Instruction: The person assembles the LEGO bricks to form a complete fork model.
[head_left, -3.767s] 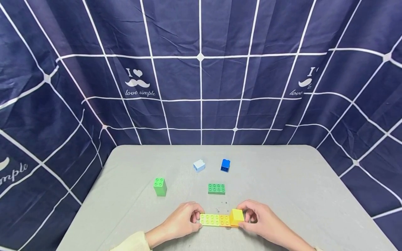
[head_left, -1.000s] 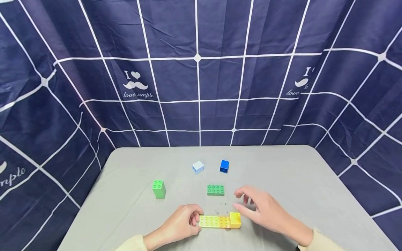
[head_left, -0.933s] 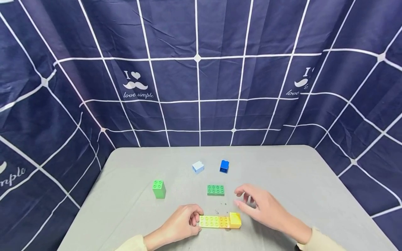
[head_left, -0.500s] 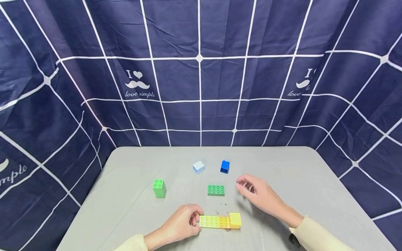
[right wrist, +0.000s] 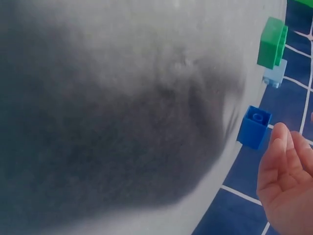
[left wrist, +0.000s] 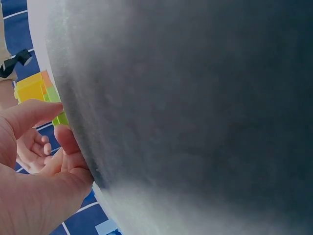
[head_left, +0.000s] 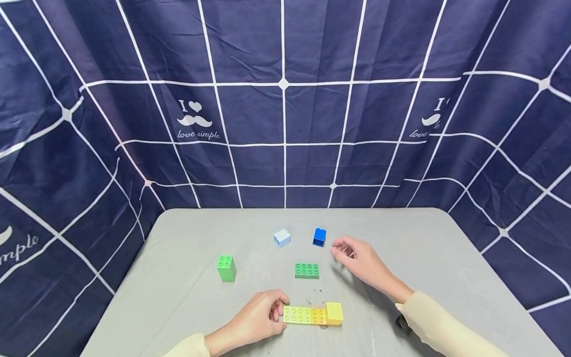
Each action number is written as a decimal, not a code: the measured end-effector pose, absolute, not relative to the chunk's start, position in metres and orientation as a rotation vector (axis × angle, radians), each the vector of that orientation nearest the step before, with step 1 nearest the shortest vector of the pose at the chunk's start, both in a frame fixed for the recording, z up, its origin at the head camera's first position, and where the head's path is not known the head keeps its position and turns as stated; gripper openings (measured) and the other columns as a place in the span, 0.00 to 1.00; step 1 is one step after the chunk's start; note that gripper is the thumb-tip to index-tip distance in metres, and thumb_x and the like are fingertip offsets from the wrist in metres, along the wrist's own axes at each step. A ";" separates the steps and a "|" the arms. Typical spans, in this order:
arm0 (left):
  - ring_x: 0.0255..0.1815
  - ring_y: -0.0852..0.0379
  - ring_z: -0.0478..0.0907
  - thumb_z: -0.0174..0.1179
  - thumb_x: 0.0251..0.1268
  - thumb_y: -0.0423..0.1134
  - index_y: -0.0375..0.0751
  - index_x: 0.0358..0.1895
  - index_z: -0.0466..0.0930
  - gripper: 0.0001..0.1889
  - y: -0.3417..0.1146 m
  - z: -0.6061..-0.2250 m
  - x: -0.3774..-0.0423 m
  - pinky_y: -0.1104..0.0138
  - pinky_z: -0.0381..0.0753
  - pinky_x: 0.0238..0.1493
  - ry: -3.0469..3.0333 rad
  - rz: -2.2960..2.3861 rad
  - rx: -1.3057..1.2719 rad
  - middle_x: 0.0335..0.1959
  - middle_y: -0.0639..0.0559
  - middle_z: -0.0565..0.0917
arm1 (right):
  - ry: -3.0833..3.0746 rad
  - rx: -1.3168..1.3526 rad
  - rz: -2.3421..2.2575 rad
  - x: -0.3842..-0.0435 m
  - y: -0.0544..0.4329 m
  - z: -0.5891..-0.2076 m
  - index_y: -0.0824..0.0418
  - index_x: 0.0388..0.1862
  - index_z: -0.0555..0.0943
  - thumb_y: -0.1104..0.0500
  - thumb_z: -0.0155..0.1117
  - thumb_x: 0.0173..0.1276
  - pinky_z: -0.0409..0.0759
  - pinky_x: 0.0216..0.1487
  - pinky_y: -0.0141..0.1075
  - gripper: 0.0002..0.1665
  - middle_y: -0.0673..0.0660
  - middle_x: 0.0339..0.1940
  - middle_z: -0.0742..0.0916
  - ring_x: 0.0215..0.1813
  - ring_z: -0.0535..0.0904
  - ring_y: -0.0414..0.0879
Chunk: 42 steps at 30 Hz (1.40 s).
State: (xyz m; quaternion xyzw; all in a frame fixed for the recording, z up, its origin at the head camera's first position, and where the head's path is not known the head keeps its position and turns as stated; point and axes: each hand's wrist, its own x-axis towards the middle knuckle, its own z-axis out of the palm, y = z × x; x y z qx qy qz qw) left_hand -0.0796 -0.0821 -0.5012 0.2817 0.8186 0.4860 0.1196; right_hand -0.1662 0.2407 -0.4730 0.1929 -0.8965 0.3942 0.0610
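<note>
My left hand (head_left: 263, 316) pinches the left end of a yellow-green toy brick (head_left: 297, 315) between thumb and fingers. Against that brick's right end sits a flat orange brick (head_left: 318, 316), with a taller yellow brick (head_left: 334, 313) on its right half. In the left wrist view the row shows partly behind my thumb. My right hand (head_left: 363, 263) hovers empty, fingers loosely bent, just right of a dark blue brick (head_left: 319, 237). The blue brick lies on its side; its hollow underside (right wrist: 258, 116) shows in the right wrist view, apart from my fingertips.
A flat green brick (head_left: 307, 270) lies between the row and the blue brick. A light blue brick (head_left: 282, 238) lies left of the blue one. Farther left a tall light-green brick (head_left: 227, 269) stands upright on the grey table (head_left: 187, 307). A navy curtain (head_left: 250, 114) hangs behind.
My right hand has let go of the yellow brick's end and moved up the table to beside the dark blue brick. My left hand has kept its grip on the yellow-green brick.
</note>
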 end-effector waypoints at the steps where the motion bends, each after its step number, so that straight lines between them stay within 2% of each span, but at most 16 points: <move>1: 0.31 0.70 0.76 0.76 0.54 0.19 0.39 0.46 0.83 0.19 -0.082 -0.501 -0.080 0.74 0.80 0.35 2.394 1.422 0.825 0.31 0.60 0.80 | -2.717 0.567 1.201 -0.168 0.241 -0.474 0.56 0.50 0.87 0.58 0.71 0.79 0.84 0.42 0.37 0.05 0.46 0.35 0.89 0.36 0.84 0.40; 10: 0.31 0.70 0.76 0.76 0.55 0.20 0.37 0.48 0.83 0.19 -0.082 -0.501 -0.079 0.74 0.81 0.36 2.390 1.428 0.821 0.31 0.61 0.80 | -2.769 0.418 1.201 -0.188 0.240 -0.481 0.65 0.54 0.85 0.53 0.74 0.78 0.80 0.42 0.37 0.18 0.48 0.36 0.87 0.37 0.83 0.41; 17: 0.31 0.70 0.76 0.76 0.56 0.20 0.34 0.50 0.82 0.20 -0.083 -0.502 -0.079 0.73 0.80 0.36 2.394 1.423 0.817 0.31 0.61 0.79 | -2.818 0.346 1.222 -0.200 0.236 -0.483 0.66 0.57 0.83 0.53 0.73 0.78 0.80 0.44 0.41 0.20 0.51 0.39 0.88 0.40 0.84 0.44; 23: 0.31 0.69 0.76 0.76 0.55 0.21 0.33 0.53 0.82 0.22 -0.083 -0.502 -0.079 0.73 0.79 0.36 2.391 1.420 0.796 0.31 0.61 0.79 | -2.843 0.283 1.225 -0.208 0.229 -0.484 0.66 0.60 0.82 0.46 0.73 0.77 0.80 0.47 0.43 0.27 0.52 0.41 0.88 0.44 0.82 0.46; 31: 0.31 0.70 0.76 0.76 0.55 0.21 0.34 0.53 0.82 0.22 -0.083 -0.502 -0.080 0.73 0.80 0.36 2.401 1.419 0.801 0.31 0.62 0.79 | -2.901 0.252 1.222 -0.219 0.218 -0.484 0.69 0.74 0.75 0.43 0.72 0.78 0.79 0.48 0.43 0.39 0.53 0.42 0.86 0.42 0.80 0.47; 37: 0.31 0.70 0.76 0.76 0.55 0.21 0.35 0.52 0.82 0.22 -0.083 -0.502 -0.079 0.73 0.79 0.36 2.399 1.414 0.800 0.32 0.62 0.79 | -2.963 0.254 1.234 -0.223 0.213 -0.483 0.68 0.75 0.75 0.43 0.67 0.82 0.79 0.43 0.42 0.37 0.55 0.44 0.86 0.40 0.80 0.47; 42: 0.31 0.70 0.76 0.76 0.56 0.21 0.36 0.52 0.82 0.21 -0.083 -0.502 -0.078 0.73 0.80 0.37 2.394 1.412 0.791 0.32 0.61 0.79 | -2.986 0.258 1.249 -0.226 0.211 -0.482 0.68 0.72 0.77 0.46 0.66 0.82 0.77 0.37 0.40 0.32 0.55 0.41 0.86 0.36 0.79 0.46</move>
